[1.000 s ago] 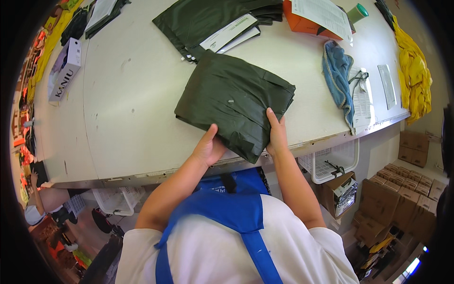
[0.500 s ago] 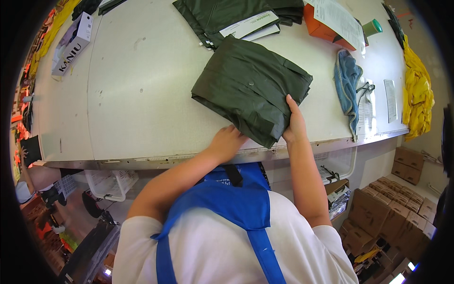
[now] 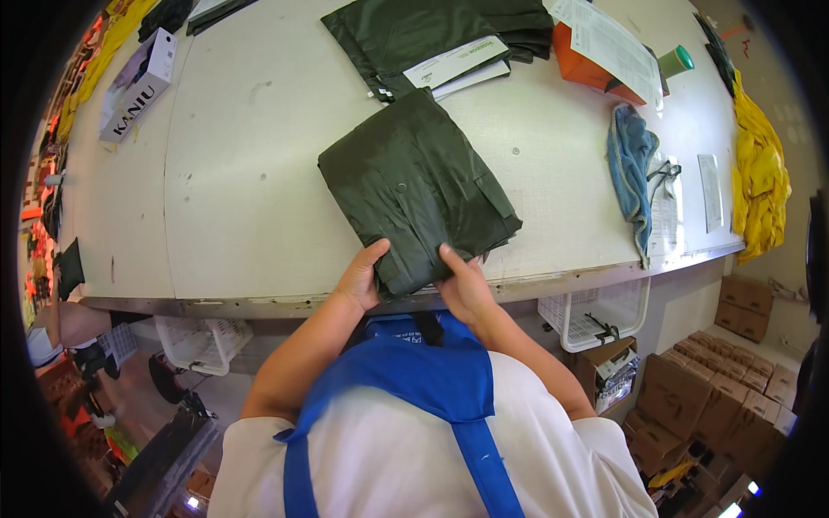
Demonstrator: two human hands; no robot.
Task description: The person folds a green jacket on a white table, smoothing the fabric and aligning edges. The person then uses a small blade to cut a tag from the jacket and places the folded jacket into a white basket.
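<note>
A folded dark green rain garment [image 3: 419,186] lies tilted at the near edge of the white table, its snap button and creases facing up. My left hand [image 3: 361,274] grips its near left edge, thumb on top and fingers underneath. Along the near right edge, my right hand [image 3: 465,285] holds it the same way; the fingers of both hands are mostly hidden below the cloth. Just beyond it lies a stack of dark green garments [image 3: 406,39] with a white printed card [image 3: 458,62] on top.
A blue cloth [image 3: 632,164] and an orange box [image 3: 596,65] with a paper sheet lie to the right, near a green-topped cup [image 3: 676,61]. At far left stands an open carton [image 3: 142,85]. White baskets [image 3: 596,312] hang below the table edge [image 3: 250,306]; yellow garments [image 3: 760,173] drape at far right.
The folded garment has turned and shifted left toward me. My right hand has moved left and down along it; my left hand has moved left and now grips its near edge.
</note>
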